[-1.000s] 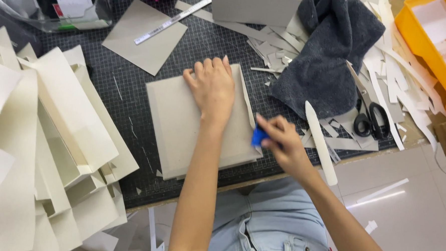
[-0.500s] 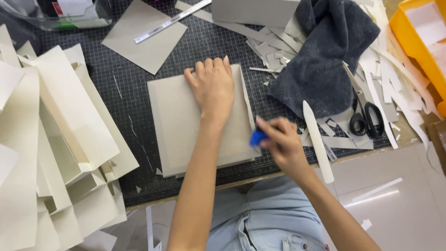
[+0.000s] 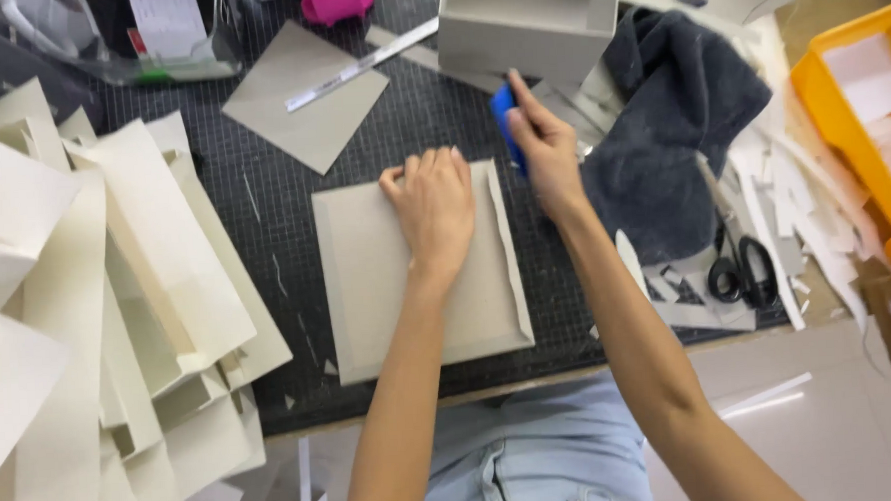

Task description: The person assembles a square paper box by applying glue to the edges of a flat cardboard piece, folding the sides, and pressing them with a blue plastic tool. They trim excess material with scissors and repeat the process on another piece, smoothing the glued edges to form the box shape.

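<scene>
Left hand (image 3: 434,206) flat on the grey cardboard panel (image 3: 416,272), fingers (image 3: 440,163) stretched out and pressed close together, tips at the panel's far edge, palm bearing down near its middle. Panel lying square on the dark gridded cutting mat (image 3: 274,228) at the near side of the desk (image 3: 760,332), folded paper borders visible along its edges.

Right hand (image 3: 546,151) just past the panel's far right corner, fingers (image 3: 529,107) curled and pinched on a blue scraper (image 3: 504,118), held upright with its lower edge at the panel's right border. Cannot tell whether the blade touched the board.

Grey open box (image 3: 526,22) just beyond the right hand. Dark grey cloth (image 3: 680,120) crumpled beside it on the right, black scissors (image 3: 742,273) near the cloth among white paper offcuts. Orange bin (image 3: 856,132) at the far right. Loose grey card sheet (image 3: 304,96) and metal ruler (image 3: 362,64) beyond the panel; stack of cream folded sheets (image 3: 117,295) to the left.
</scene>
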